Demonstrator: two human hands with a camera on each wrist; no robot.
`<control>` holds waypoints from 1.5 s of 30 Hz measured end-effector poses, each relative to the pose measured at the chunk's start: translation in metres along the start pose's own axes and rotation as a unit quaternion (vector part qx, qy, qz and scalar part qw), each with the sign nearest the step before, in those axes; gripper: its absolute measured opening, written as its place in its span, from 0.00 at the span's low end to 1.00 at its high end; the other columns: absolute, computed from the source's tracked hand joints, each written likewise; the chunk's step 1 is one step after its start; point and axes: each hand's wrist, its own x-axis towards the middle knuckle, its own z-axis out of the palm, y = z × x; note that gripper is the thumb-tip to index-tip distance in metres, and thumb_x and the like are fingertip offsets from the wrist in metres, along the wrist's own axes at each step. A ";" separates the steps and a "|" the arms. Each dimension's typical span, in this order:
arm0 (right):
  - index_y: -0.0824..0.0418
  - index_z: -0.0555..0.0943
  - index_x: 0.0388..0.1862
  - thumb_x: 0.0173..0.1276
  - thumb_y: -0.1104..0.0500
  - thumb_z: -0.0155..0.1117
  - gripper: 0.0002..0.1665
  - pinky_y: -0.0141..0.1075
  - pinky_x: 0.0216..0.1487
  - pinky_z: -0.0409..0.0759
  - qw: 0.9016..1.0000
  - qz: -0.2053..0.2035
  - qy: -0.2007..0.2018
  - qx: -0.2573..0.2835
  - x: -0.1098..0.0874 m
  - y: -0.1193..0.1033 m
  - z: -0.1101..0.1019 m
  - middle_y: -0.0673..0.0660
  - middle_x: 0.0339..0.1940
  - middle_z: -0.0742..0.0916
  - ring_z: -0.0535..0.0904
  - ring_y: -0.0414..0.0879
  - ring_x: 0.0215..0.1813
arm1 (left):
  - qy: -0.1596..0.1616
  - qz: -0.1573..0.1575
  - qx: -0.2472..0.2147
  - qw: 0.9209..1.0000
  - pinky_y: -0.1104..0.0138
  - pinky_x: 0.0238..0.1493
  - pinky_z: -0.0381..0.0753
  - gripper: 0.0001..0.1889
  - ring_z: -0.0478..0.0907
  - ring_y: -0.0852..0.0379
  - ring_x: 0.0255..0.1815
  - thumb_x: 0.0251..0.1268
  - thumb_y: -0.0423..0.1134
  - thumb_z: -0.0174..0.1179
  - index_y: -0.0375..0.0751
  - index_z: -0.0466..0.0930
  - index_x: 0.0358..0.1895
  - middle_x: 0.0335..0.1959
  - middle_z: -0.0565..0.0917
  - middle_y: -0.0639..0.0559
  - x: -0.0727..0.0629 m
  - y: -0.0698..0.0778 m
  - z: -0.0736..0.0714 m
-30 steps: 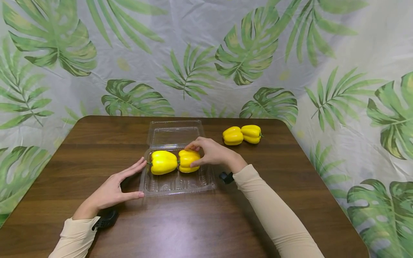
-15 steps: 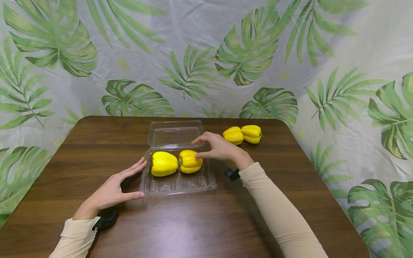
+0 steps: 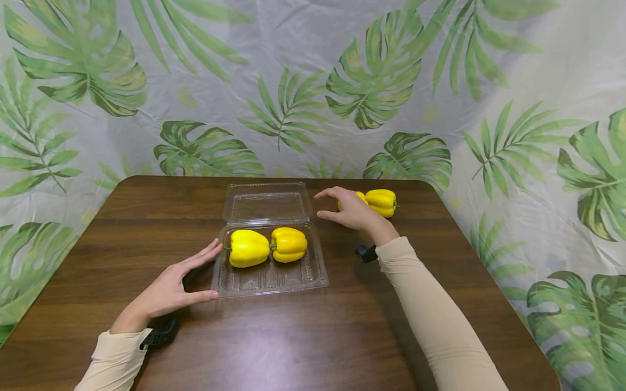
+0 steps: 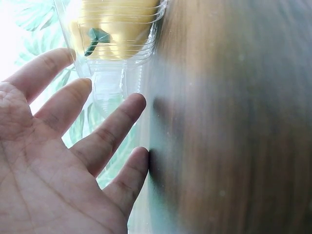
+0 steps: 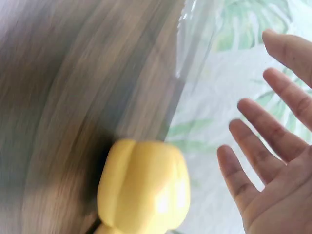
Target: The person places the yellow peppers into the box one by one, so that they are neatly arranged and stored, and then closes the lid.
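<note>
A clear plastic clamshell box (image 3: 319, 271) lies with its lid (image 3: 266, 202) folded back. Two yellow bell peppers, a left one (image 3: 249, 248) and a right one (image 3: 289, 245), lie end to end in its base. My left hand (image 3: 168, 288) touches the box's left edge with fingers spread and thumb apart; its wrist view shows a green stem (image 4: 97, 39) behind the clear wall. Holding nothing, my right hand (image 3: 353, 210) hovers right of the lid, fingers spread. It partly hides the nearer of two more bell peppers (image 5: 144, 187); the farther pepper (image 3: 381, 202) lies beside it.
All of this is on a brown wood-grain table (image 3: 274, 342) with rounded corners. Behind the far edge hangs a pale cloth (image 3: 303, 49) printed with green leaves. A black wrist strap (image 3: 161, 332) sits at the left sleeve.
My right hand has let go of the right pepper in the box and moved right and away, toward the two peppers on the table. The left hand has stayed in place.
</note>
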 end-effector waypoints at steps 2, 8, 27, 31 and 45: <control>0.56 0.79 0.74 0.79 0.48 0.69 0.29 0.58 0.80 0.68 1.000 0.004 0.007 -0.007 0.000 0.005 -0.003 0.60 0.77 0.79 0.71 0.61 0.79 | 0.000 0.000 0.001 1.000 0.30 0.73 0.63 0.50 0.60 0.48 0.86 0.61 0.50 0.80 0.61 0.63 0.85 0.89 0.58 0.53 0.000 0.000 0.000; 0.56 0.77 0.76 0.79 0.50 0.68 0.30 0.61 0.83 0.62 0.999 0.024 0.012 -0.018 -0.001 0.017 -0.011 0.62 0.80 0.75 0.65 0.63 0.83 | 0.003 -0.003 0.019 1.000 0.49 0.77 0.65 0.49 0.59 0.58 0.85 0.61 0.51 0.80 0.62 0.63 0.85 0.89 0.59 0.55 -0.001 0.000 0.000; 0.61 0.71 0.82 0.79 0.54 0.67 0.36 0.65 0.83 0.60 0.995 0.076 -0.009 -0.061 -0.001 0.050 -0.022 0.70 0.85 0.67 0.59 0.69 0.85 | 0.001 -0.004 0.007 1.000 0.30 0.73 0.64 0.50 0.60 0.51 0.86 0.61 0.51 0.80 0.61 0.63 0.85 0.89 0.59 0.54 0.000 0.000 0.000; 0.62 0.71 0.82 0.79 0.54 0.67 0.37 0.65 0.83 0.60 0.995 0.076 -0.011 -0.062 -0.001 0.057 -0.022 0.71 0.84 0.68 0.60 0.70 0.84 | 0.001 -0.002 0.006 1.000 0.30 0.73 0.64 0.50 0.61 0.47 0.86 0.61 0.50 0.80 0.61 0.63 0.85 0.89 0.59 0.53 0.001 0.000 -0.001; 0.65 0.72 0.80 0.78 0.55 0.70 0.37 0.62 0.82 0.63 0.996 0.068 -0.022 -0.051 -0.003 0.068 -0.024 0.70 0.81 0.72 0.64 0.67 0.82 | 0.001 -0.001 0.000 1.000 0.29 0.72 0.63 0.50 0.59 0.52 0.86 0.61 0.49 0.80 0.60 0.63 0.85 0.89 0.58 0.53 0.000 0.001 -0.001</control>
